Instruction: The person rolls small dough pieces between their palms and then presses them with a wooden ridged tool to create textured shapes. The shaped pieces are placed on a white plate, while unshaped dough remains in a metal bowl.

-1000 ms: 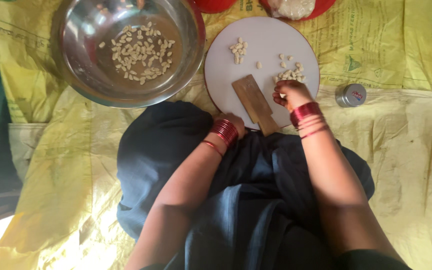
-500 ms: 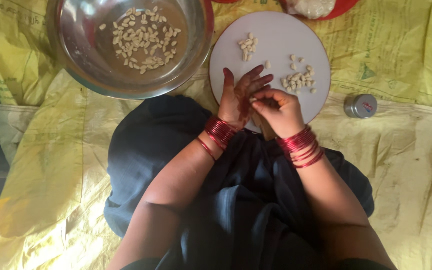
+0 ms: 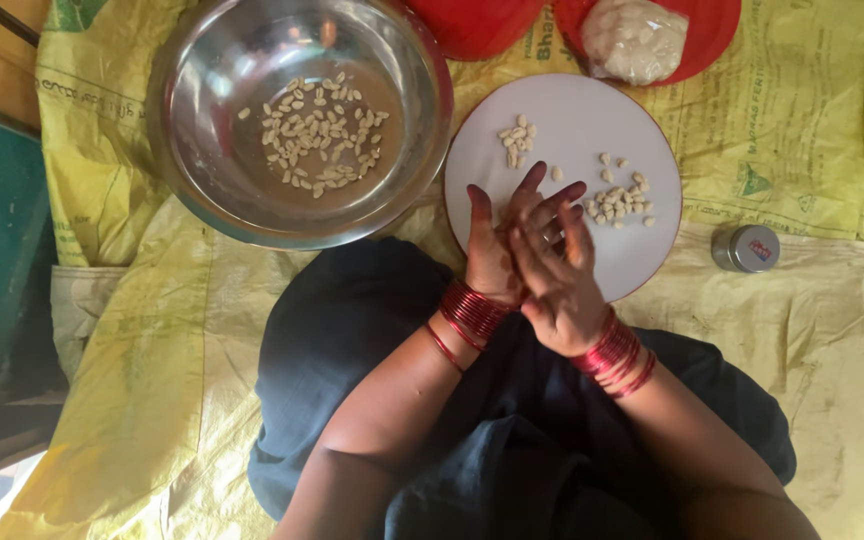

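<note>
Home floor kitchen setup, food prep done seated on the ground. Yellow woven sack sheet [image 3: 832, 330] spread as work surface. On it: white round board [image 3: 642, 250]; steel bowl [image 3: 192, 190] of peeled nuts just left of the board; red plate [image 3: 717, 25] with dough ball above it; small tin [image 3: 747, 248] right of it.

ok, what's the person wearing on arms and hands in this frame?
Both forearms are bare, no sleeves or gloves. The left hand has a stack of red bangles at the wrist; the right hand has a similar red stack. Dark clothing covers the lap.
</note>
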